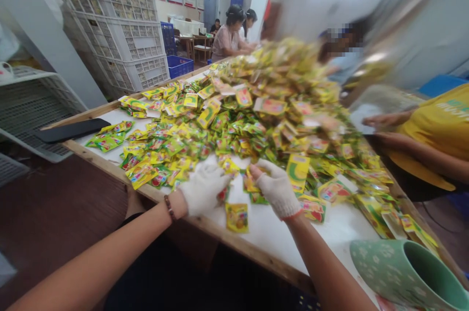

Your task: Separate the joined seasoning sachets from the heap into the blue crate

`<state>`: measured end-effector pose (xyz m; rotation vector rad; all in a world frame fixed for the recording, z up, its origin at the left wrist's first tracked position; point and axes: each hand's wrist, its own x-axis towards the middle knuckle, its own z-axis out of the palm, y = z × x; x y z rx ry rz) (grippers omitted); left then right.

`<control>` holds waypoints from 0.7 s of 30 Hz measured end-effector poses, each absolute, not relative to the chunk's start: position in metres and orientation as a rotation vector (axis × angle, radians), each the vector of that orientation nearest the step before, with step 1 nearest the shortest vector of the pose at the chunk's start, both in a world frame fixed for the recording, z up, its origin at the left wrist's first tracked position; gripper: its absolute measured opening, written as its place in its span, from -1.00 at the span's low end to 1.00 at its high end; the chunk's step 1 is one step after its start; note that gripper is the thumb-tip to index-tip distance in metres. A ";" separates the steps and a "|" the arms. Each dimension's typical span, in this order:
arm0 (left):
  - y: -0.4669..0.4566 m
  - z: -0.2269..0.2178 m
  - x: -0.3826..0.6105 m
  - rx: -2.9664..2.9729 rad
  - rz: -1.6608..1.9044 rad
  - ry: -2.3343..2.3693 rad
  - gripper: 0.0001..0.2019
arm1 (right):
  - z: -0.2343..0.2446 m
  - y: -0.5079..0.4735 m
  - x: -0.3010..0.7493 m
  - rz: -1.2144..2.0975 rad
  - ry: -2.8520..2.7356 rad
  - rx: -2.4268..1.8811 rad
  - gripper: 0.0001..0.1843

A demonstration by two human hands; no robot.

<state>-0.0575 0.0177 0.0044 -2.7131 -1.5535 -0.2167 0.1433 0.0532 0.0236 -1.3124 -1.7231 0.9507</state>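
Observation:
A big heap of small yellow and green sachets (264,105) covers a white table (271,233) with a wooden rim. My left hand (203,188), in a white knit glove, is closed around a few sachets near the front edge. My right hand (276,188), gloved too, pinches sachets just beside it. One loose sachet (237,217) lies flat on the table below and between my hands.
A green patterned mug (403,272) lies at the front right. A dark phone (71,130) rests on the table's left corner. White crates (120,27) are stacked at the left. A person in yellow (436,130) works at the right; other people sit at the far end.

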 end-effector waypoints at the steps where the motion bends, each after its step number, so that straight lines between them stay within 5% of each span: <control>1: 0.015 0.006 -0.057 -2.664 -0.238 -1.610 -0.67 | 0.022 0.053 0.142 0.913 -1.747 -1.302 -0.66; 14: -0.020 -0.005 -0.041 -2.286 -0.869 -1.958 -0.62 | 0.012 0.041 0.131 0.695 -1.979 -1.181 -0.67; 21: -0.018 -0.004 -0.046 -2.421 -1.073 -1.963 -0.57 | 0.030 0.045 0.144 0.998 -2.120 -0.945 -0.63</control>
